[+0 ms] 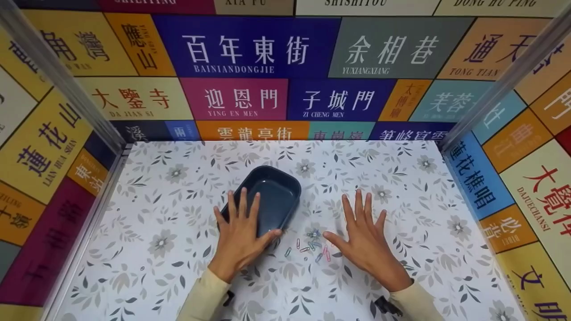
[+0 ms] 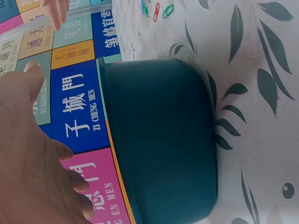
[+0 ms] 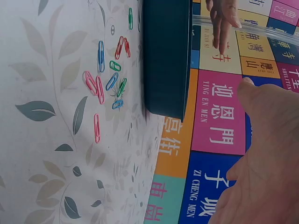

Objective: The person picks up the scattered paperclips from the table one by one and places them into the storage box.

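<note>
A dark blue rectangular tray with rounded corners (image 1: 279,200) stands at a slant on the table, left of the middle. My left hand (image 1: 241,236), fingers spread, hovers over the tray's near left side; in the left wrist view a gap shows between the hand and the tray (image 2: 159,140). Several coloured paper clips (image 1: 312,245), pink, red, blue and green, lie loose to the right of the tray. Above the table just right of the clips is my right hand (image 1: 368,243), its fingers spread and holding nothing. The right wrist view shows the scattered paper clips (image 3: 112,79) beside the tray wall (image 3: 166,60).
The table (image 1: 156,276) has a white cover printed with grey leaves and flowers. Upright panels with coloured blocks of lettering (image 1: 250,53) enclose it at the back and both sides. Clear corner strips (image 1: 504,76) join the panels.
</note>
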Demonstrator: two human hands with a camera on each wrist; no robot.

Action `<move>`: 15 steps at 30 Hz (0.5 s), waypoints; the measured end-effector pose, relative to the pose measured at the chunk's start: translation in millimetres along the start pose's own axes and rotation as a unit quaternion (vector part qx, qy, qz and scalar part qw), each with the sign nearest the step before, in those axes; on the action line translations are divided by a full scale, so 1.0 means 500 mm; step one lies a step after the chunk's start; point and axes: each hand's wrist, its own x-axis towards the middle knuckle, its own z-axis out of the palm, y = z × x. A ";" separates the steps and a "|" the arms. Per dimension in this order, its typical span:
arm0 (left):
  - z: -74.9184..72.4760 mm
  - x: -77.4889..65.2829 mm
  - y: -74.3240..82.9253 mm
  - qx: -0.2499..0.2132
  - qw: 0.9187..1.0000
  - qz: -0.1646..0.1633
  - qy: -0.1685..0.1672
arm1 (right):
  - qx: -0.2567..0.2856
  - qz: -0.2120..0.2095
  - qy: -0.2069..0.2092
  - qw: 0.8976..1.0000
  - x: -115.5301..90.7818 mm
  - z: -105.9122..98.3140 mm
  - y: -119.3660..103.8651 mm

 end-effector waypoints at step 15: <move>0.012 -0.001 -0.068 -0.115 0.978 0.080 0.155 | 0.038 -0.015 0.041 0.998 -0.012 0.013 0.007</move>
